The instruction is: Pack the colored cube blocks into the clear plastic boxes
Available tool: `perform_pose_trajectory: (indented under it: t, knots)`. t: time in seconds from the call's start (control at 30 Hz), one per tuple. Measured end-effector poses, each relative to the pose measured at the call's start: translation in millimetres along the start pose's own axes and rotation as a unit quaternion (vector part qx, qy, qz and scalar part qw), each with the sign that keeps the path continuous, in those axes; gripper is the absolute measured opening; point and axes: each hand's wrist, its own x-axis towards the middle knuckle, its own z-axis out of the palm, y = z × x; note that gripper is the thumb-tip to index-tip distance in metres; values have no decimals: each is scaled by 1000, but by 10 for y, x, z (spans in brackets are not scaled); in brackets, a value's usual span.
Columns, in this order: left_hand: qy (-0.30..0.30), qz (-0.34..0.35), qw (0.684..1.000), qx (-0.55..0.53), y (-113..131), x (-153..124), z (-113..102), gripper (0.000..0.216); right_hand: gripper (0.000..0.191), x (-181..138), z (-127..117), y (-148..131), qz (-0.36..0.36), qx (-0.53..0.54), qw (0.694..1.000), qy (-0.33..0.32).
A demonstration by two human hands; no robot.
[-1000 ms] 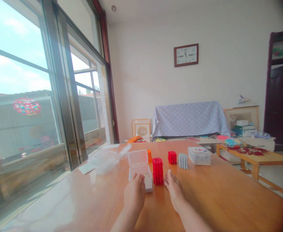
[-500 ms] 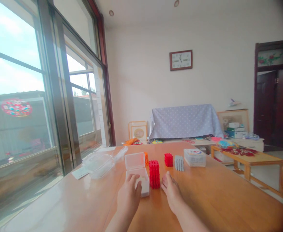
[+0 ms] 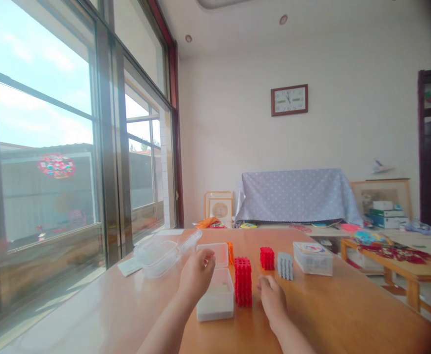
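My left hand (image 3: 197, 274) hovers over the left side of an open clear plastic box (image 3: 215, 307), in front of its raised lid (image 3: 218, 253). Its fingers are curled towards the thumb; what lies between them, if anything, is hidden. To the right of the box stands a tall red stack of lattice-like pieces (image 3: 243, 282). My right hand (image 3: 273, 297) is to the right of that stack, apart from it, fingers bent in and no object showing. Farther back are a smaller red stack (image 3: 267, 258), a grey stack (image 3: 285, 266) and an orange one (image 3: 230, 253), partly hidden.
A closed clear box (image 3: 313, 259) with a printed lid stands at the right on the wooden table (image 3: 329, 314). Clear plastic containers (image 3: 156, 258) and a pale paper (image 3: 129, 267) lie at the left, by the window. A low wooden bench (image 3: 403, 270) stands beyond the right edge.
My left hand has risen from the box's inside towards its lid, fingers more curled. My right hand has closed its fingers and sits a little farther from the tall red stack. The view has shifted.
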Motion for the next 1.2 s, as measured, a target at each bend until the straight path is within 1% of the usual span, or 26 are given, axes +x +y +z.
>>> perform_pose_trajectory:
  t: [0.03,0.1,0.17,0.23,0.27,0.33,0.4,0.47,0.5,0.53,0.63,0.7,0.8,1.0,1.2]
  knots:
    - [23,1,1000,13,-18,56,14,20,41,-12,-6,9,-15,-24,1000,2]
    - [89,14,995,41,-80,162,46,21,41,-43,-30,-5,-38,-54,998,12]
    - [148,21,988,47,-182,260,86,29,42,-98,-64,-59,-73,-75,994,36]
    - [169,-3,985,12,-319,338,135,38,42,-195,-89,-138,-135,-92,985,59]
    - [168,-27,985,-19,-394,363,159,38,42,-260,-94,-182,-174,-96,978,60]
    - [149,-93,978,-117,-538,378,194,39,41,-410,-80,-270,-253,-99,962,29]
    - [108,-144,961,-211,-656,344,203,37,37,-559,-40,-350,-329,-117,936,-36]
    - [55,-161,949,-266,-738,283,192,32,29,-671,9,-410,-378,-143,910,-91]
    - [29,-161,947,-276,-768,251,186,29,27,-707,33,-430,-392,-159,899,-115]
    - [5,-162,946,-279,-793,222,184,26,29,-730,55,-440,-404,-177,887,-134]
    - [-38,-183,938,-292,-857,178,219,26,38,-743,104,-426,-429,-225,858,-172]
    - [-42,-210,921,-324,-904,184,277,29,36,-732,123,-401,-438,-240,846,-186]
    - [-31,-247,897,-365,-987,220,387,33,34,-724,134,-386,-432,-246,845,-195]
    - [-22,-291,874,-389,-1181,290,594,38,32,-714,141,-385,-435,-261,840,-193]
    - [-18,-298,854,-425,-1282,306,709,39,32,-693,156,-336,-447,-263,835,-183]
